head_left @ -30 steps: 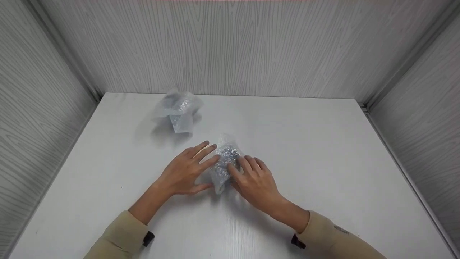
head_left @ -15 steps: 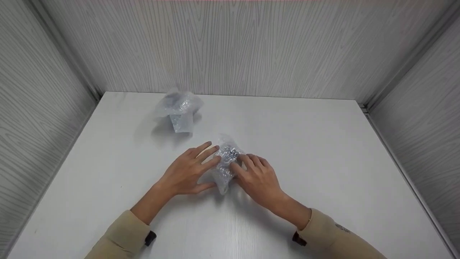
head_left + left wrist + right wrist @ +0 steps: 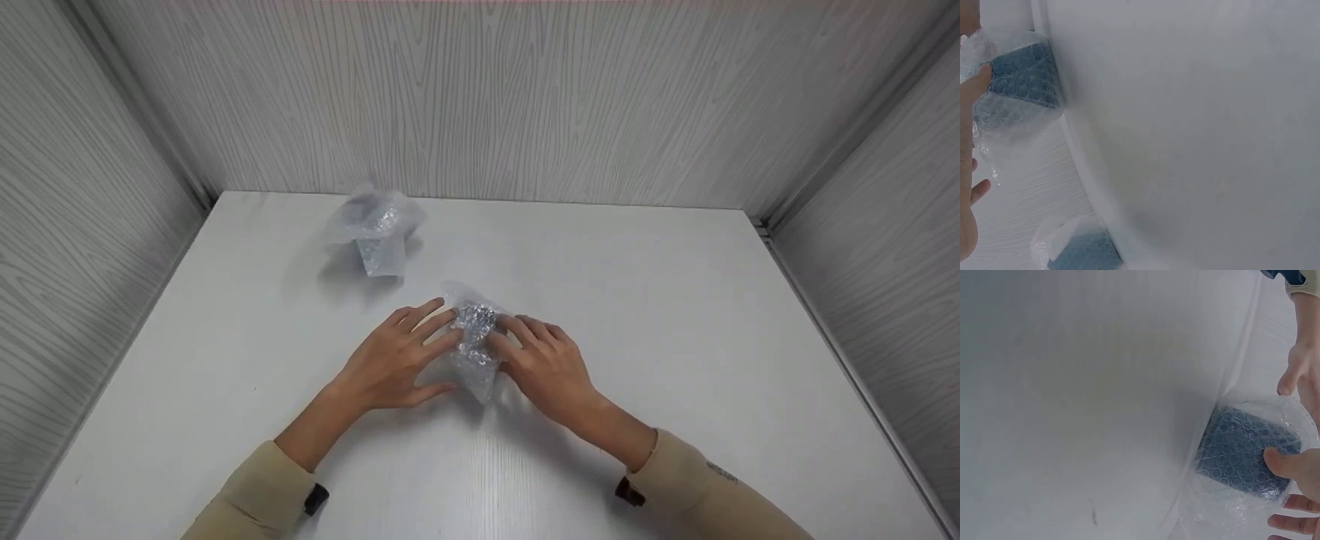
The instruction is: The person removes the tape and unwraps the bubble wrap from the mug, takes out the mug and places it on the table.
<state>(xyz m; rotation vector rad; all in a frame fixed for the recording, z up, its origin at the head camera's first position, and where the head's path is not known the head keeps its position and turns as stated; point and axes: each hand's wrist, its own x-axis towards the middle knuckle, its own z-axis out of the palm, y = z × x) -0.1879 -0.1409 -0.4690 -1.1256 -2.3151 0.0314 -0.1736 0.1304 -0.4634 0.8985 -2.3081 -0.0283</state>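
A dark blue block in clear bubble wrap [image 3: 474,358] stands at the middle of the white table in the head view. My right hand [image 3: 551,371] grips its right side, fingers bent. In the right wrist view my right thumb [image 3: 1279,462] presses the wrapped blue face, with the other fingers beyond it. My left hand [image 3: 390,356] is spread along the left side, its straight fingertips at the wrap. The left thumb [image 3: 976,85] overlaps the package in the left wrist view; whether it touches cannot be told. Loose wrap sticks out at both ends.
Another bubble-wrapped package [image 3: 379,229] stands at the back left of the white table [image 3: 637,300], its wrap flaring at the top. Grey wood-grain panels [image 3: 480,97] enclose the back and both sides.
The wrapped block has turned: its near tip has swung right and its far end left. My right hand has shifted slightly right with it; the left hand has barely moved.
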